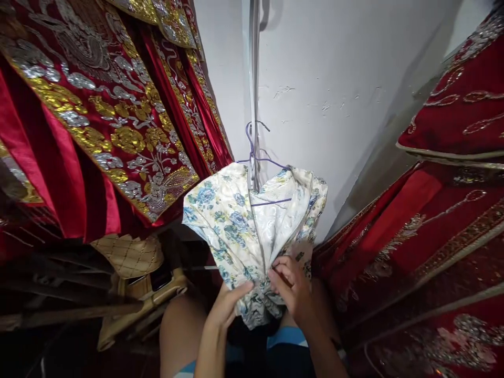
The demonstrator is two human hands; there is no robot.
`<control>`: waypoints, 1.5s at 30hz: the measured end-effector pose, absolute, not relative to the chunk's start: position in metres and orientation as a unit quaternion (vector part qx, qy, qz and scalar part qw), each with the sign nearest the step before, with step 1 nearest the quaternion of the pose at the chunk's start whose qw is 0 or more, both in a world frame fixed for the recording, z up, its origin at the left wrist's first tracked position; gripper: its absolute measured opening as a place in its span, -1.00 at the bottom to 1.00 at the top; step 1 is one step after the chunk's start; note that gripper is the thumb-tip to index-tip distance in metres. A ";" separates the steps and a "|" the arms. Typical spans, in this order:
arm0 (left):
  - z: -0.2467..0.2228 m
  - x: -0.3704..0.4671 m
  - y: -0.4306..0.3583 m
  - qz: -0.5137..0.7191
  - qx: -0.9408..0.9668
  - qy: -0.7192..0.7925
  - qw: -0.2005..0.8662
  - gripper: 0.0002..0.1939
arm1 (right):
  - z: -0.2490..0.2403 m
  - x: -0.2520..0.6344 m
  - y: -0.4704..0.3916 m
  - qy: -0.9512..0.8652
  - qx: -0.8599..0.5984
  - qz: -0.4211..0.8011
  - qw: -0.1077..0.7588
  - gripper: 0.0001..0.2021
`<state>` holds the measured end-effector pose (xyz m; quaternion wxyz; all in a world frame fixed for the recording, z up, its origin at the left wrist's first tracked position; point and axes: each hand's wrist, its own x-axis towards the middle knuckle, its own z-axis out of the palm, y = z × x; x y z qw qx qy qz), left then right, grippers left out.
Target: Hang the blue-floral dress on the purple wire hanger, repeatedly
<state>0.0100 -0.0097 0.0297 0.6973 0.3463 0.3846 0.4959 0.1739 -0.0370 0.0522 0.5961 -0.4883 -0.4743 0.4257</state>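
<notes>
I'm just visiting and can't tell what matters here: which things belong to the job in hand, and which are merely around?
In use:
- floral top, open at the neck
- purple hanger inside it
- left hand and right hand, at its lower front

Apparently just around:
- red embroidered cloth, left and right
- chair with quilted covering

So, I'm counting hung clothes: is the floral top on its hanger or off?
On. The purple hanger reaches into both shoulders of the floral top, and its lower bar shows at the open neckline.
</notes>
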 end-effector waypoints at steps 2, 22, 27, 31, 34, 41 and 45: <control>0.030 0.014 -0.009 0.483 0.369 0.393 0.690 -0.13 | 0.047 0.167 -0.036 -0.499 -0.502 0.402 0.581 -0.72; 0.026 0.021 -0.011 0.489 0.427 0.431 0.627 -0.40 | 0.017 0.164 -0.038 -0.470 -0.556 0.344 0.593 -0.71; 0.027 0.020 -0.011 0.484 0.401 0.453 0.632 -0.40 | 0.011 0.167 -0.038 -0.473 -0.553 0.370 0.577 -0.69; 0.017 0.017 -0.001 0.522 0.372 0.448 0.623 -0.39 | 0.014 0.171 -0.040 -0.496 -0.553 0.369 0.559 -0.71; 0.008 0.013 0.009 0.557 0.366 0.444 0.599 -0.43 | 0.017 0.169 -0.044 -0.509 -0.553 0.359 0.553 -0.73; 0.015 0.018 -0.005 0.672 0.489 0.523 0.187 -0.64 | 0.020 0.161 -0.048 -0.491 -0.564 0.272 0.606 -0.78; 0.024 0.037 -0.023 0.639 0.586 0.460 0.191 -0.78 | 0.019 0.167 -0.046 -0.519 -0.554 0.267 0.593 -0.80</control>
